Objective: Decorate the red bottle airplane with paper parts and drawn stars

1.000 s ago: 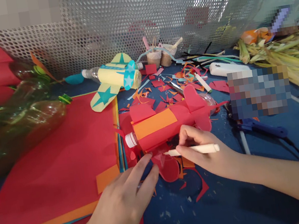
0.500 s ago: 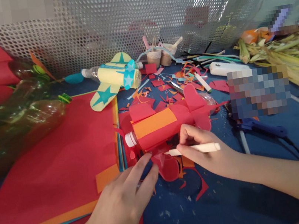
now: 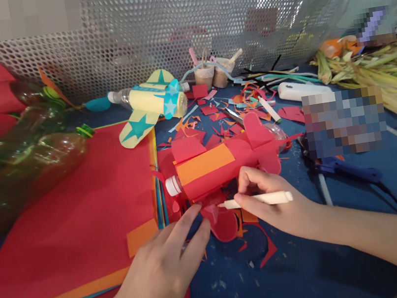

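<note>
Marker [image 3: 271,199] is pinched between thumb and fingers of the right hand [image 3: 286,213], tip at the red cutout [image 3: 225,225]. Cutout lies just on the near side of the red bottle [image 3: 242,158], which rests on its side, white cap leftward. Left hand [image 3: 159,264]: fingers extended, tips at the cutout's left edge; thumb hidden, so cannot tell whether it grips. Paper stack [image 3: 73,207] to the left; glue gun [image 3: 351,172] to the right. Beyond the red bottle: scraps [image 3: 210,111], yellow bottle [image 3: 145,102].

Free near tabletop [image 3: 292,279], red bottle [image 3: 224,171] beyond
</note>
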`<state>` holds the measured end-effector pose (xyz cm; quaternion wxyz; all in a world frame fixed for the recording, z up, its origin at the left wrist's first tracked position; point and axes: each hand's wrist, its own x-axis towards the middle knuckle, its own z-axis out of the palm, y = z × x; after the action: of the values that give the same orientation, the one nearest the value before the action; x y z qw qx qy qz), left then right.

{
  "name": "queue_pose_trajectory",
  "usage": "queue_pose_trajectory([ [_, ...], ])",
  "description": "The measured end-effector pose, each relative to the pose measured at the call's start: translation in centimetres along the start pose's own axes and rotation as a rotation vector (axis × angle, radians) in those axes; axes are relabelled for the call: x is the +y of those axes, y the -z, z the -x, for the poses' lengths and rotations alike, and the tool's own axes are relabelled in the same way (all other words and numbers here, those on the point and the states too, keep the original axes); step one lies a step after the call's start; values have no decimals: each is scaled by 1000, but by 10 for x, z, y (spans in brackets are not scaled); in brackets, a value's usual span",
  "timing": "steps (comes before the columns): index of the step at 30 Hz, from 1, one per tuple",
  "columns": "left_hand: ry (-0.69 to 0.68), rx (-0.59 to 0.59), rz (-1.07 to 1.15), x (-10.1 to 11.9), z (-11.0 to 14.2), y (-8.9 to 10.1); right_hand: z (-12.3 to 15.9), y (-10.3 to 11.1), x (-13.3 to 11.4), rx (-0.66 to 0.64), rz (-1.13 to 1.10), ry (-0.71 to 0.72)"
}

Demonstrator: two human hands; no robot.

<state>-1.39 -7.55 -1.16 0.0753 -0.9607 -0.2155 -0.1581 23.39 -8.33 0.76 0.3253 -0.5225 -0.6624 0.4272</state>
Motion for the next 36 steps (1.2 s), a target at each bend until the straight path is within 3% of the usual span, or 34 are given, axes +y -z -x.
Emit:
queue_pose_trajectory([
  [36, 15, 12, 19, -1, 0, -1, -1, 0, 0, -19, 2, 2],
])
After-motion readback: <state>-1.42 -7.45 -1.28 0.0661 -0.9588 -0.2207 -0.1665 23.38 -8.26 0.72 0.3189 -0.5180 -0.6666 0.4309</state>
